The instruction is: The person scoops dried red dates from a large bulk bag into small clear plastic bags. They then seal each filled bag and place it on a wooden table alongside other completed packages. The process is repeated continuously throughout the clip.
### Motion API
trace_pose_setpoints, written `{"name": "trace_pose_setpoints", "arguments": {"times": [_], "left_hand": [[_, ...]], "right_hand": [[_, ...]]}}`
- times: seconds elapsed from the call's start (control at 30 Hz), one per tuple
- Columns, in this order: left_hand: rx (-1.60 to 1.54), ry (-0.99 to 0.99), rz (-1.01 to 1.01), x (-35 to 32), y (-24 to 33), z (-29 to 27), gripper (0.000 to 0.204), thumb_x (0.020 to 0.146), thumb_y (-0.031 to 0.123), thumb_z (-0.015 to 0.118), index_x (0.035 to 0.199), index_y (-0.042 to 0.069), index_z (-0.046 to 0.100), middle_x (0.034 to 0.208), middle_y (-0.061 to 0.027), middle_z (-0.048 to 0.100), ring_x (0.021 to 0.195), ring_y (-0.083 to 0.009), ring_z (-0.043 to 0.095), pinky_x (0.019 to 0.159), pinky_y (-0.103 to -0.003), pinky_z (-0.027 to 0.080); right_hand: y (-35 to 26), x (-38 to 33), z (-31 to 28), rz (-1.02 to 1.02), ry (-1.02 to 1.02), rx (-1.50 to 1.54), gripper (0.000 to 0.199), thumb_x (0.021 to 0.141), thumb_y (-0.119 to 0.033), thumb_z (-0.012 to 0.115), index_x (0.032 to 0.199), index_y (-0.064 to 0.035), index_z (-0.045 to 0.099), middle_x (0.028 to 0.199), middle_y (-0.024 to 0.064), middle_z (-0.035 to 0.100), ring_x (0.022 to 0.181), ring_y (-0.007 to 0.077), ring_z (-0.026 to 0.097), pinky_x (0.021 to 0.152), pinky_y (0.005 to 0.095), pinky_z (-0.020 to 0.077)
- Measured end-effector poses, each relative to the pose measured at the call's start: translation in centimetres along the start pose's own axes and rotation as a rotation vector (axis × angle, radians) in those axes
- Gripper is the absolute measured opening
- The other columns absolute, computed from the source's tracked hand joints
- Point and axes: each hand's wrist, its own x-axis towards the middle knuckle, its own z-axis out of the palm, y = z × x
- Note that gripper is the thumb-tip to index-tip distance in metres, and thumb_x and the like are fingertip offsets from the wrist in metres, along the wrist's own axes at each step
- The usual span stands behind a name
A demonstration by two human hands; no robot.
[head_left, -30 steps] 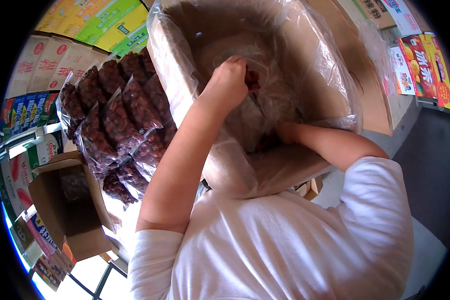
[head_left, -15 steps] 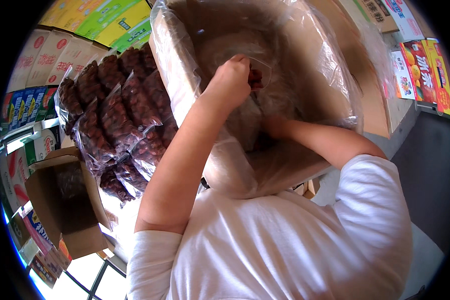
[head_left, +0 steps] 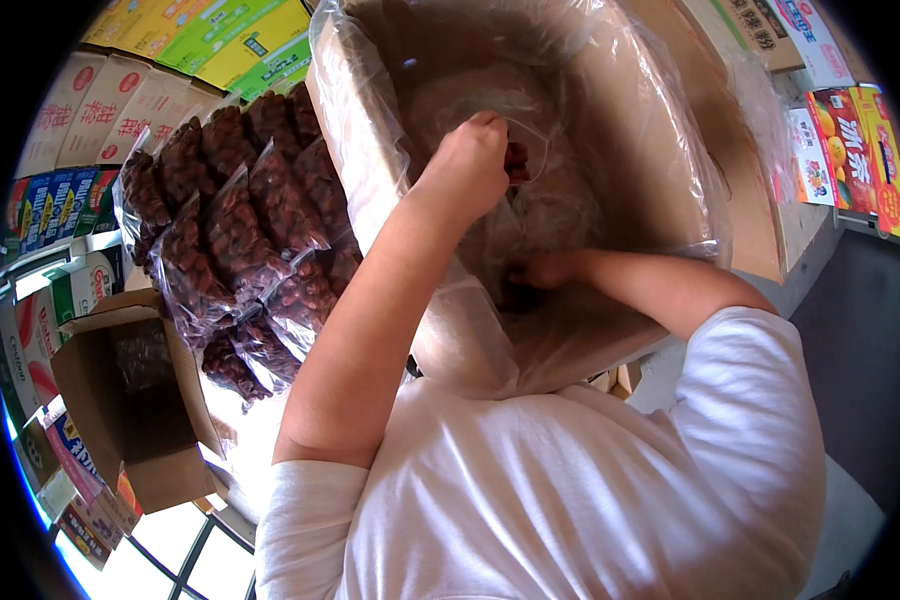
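Observation:
My left hand (head_left: 470,160) is closed on the top of a clear plastic bag (head_left: 538,140) inside a large cardboard box (head_left: 660,150). Dark red dried fruit (head_left: 517,162), which looks like red dates, shows in the bag beside my fingers. Lower in the same box, my right hand (head_left: 555,269) is curled with its fingertips at some dark pieces (head_left: 515,290). Shadow there hides what those fingers hold. A clear plastic liner (head_left: 365,120) covers the box walls and hangs over the rim.
Several filled bags of dark red dried fruit (head_left: 260,230) are piled left of the large box. An open brown carton (head_left: 155,480) stands at the lower left. Stacked cartons (head_left: 100,110) line the far left, and colourful boxes (head_left: 850,150) stand at the right.
My right hand has lifted slightly from the box bottom, so more of its fingers shows. My left hand keeps its grip on the bag, a little further right in the picture.

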Motion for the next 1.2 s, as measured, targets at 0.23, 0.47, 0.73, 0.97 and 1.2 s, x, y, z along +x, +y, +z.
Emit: {"name": "trace_pose_setpoints", "arguments": {"times": [0.23, 0.47, 0.73, 0.97, 1.2], "left_hand": [[-0.017, 0.018, 0.003, 0.0, -0.2, 0.1, 0.042, 0.074, -0.009, 0.050, 0.114, -0.005, 0.058, 0.123, -0.0212, 0.057, 0.114, -0.0387, 0.054, 0.097, -0.040, 0.046], [0.018, 0.003, -0.004, 0.1, -0.1, 0.1, 0.040, 0.074, -0.009, 0.050, 0.113, -0.005, 0.059, 0.122, -0.0196, 0.058, 0.114, -0.0381, 0.054, 0.096, -0.040, 0.046], [0.031, 0.003, -0.016, 0.0, -0.1, 0.1, 0.041, 0.075, -0.009, 0.049, 0.115, -0.003, 0.059, 0.124, -0.0184, 0.058, 0.115, -0.0373, 0.054, 0.097, -0.040, 0.046], [-0.025, 0.015, -0.026, 0.1, -0.2, 0.2, 0.040, 0.076, -0.009, 0.049, 0.114, -0.003, 0.059, 0.121, -0.0199, 0.058, 0.113, -0.0388, 0.054, 0.095, -0.040, 0.046], [-0.021, 0.019, -0.027, 0.1, 0.0, 0.1, 0.038, 0.076, -0.010, 0.048, 0.112, -0.004, 0.059, 0.118, -0.0197, 0.059, 0.110, -0.0391, 0.055, 0.093, -0.041, 0.047]], "right_hand": [[-2.1, 2.4, 0.3, -0.023, -0.031, -0.506, 0.033, 0.091, -0.031, 0.049, 0.102, -0.0044, 0.065, 0.107, 0.0209, 0.064, 0.096, 0.0367, 0.063, 0.086, 0.0474, 0.0477], [-0.8, 4.6, 2.3, -0.162, 0.076, -0.690, 0.033, 0.087, -0.030, 0.050, 0.095, -0.0029, 0.067, 0.102, 0.0222, 0.065, 0.096, 0.0399, 0.062, 0.086, 0.0483, 0.0489], [-2.6, 3.9, 2.8, -0.145, -0.028, -0.619, 0.038, 0.085, -0.033, 0.053, 0.106, -0.0063, 0.067, 0.111, 0.0220, 0.064, 0.108, 0.0374, 0.059, 0.094, 0.0458, 0.0455], [-2.2, 4.7, 3.6, -0.116, 0.009, -0.415, 0.044, 0.085, -0.039, 0.054, 0.117, -0.0103, 0.065, 0.114, 0.0206, 0.064, 0.108, 0.0375, 0.060, 0.094, 0.0451, 0.0446], [-3.0, 4.2, 3.1, -0.147, -0.042, -0.288, 0.046, 0.085, -0.037, 0.055, 0.120, -0.0073, 0.062, 0.111, 0.0209, 0.066, 0.102, 0.0340, 0.062, 0.090, 0.0438, 0.0463]]}}
